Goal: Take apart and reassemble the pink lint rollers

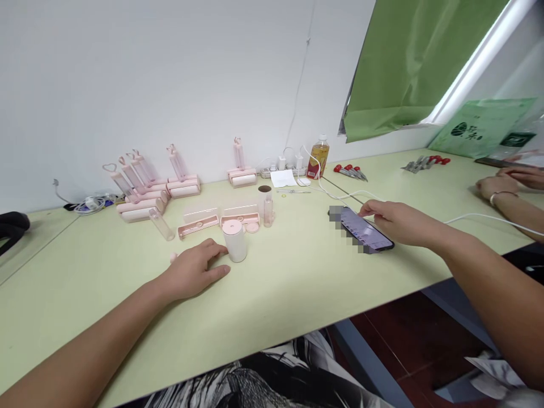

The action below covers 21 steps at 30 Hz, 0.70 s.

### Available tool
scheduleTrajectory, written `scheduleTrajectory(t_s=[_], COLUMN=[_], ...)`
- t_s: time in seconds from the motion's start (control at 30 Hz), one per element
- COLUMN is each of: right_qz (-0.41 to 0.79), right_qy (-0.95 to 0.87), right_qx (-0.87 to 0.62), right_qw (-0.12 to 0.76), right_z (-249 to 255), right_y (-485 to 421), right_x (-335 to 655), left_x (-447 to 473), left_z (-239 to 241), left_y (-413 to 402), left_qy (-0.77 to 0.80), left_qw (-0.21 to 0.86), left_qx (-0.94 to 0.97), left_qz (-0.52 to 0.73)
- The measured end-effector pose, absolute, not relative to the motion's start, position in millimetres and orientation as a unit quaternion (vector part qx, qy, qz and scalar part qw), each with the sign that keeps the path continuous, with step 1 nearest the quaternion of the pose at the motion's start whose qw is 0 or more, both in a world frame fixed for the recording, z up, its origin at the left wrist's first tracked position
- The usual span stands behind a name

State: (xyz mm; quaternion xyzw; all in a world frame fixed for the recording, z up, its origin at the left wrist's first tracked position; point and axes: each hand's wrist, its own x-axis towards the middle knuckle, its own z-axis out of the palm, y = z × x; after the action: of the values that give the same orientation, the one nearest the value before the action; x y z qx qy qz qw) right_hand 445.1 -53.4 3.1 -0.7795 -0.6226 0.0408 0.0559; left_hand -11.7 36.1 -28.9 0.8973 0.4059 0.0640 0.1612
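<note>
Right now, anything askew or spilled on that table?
No spill visible. A clear tube lies loose on its side beyond the left hand, while similar tubes stand up on pink rollers behind it. Also, a drink bottle stands close beside the power strip, arguably an odd spot for liquid.

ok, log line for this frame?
left hand: on table, beside white cylinder, contact unclear | right hand: over phone | phone: screen lit | bottle: upright near wall
</note>
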Motion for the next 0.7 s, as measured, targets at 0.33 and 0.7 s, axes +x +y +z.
scheduleTrajectory(t_s=[0.33, 0.7], right_qz=[0.072, 0.104], right_qy=[-0.653, -0.653], right_qx=[-0.752, -0.749], right_qw=[0.057, 0.023], right_z=[-6, 7], right_y=[-52, -61], right_x=[447, 441], left_x=[-11, -11], left_z=[-28, -28], left_y=[36, 36], left_qy=[0.408, 0.411], left_qw=[0.158, 0.159], left_qx=[0.897, 0.896], left_qz=[0.062, 0.059])
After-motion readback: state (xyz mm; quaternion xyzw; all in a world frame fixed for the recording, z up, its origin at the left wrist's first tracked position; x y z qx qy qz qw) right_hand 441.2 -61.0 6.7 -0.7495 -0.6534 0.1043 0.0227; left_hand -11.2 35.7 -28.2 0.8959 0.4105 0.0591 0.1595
